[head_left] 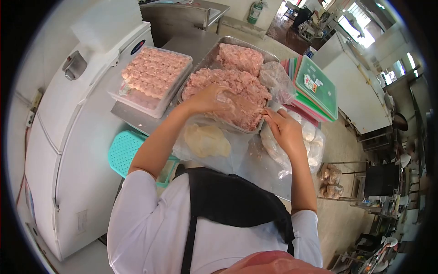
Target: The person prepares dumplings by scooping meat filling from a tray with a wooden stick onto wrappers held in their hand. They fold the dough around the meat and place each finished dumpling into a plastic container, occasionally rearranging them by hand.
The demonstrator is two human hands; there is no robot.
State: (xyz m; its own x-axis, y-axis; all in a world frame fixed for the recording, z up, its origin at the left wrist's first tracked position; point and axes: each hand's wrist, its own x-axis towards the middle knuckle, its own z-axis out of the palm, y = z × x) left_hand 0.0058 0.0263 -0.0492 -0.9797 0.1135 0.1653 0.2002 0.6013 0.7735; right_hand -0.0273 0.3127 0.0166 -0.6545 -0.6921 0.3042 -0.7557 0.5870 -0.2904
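A deep metal tray (276,58) holds a large heap of pink minced meat (228,80). My left hand (214,100) lies on the near side of the heap, its fingers stretched out and partly covered by meat. At the tray's right near corner is my right hand (285,130), its fingertips pinched together by the meat; whatever is between them is too small to name. Just below the tray, a pale, round, flat stack that looks like dough wrappers (207,140) rests on clear plastic. A clear bag of white rounded pieces (315,144) sits beside my right wrist.
A plastic container (159,109) with rows of shaped meat portions stands to the left. Coloured lids or boards (319,86) are stacked at right, next to a crumpled plastic bag (278,82). A turquoise basket (123,153) is below the table edge. A white freezer (86,150) borders the left.
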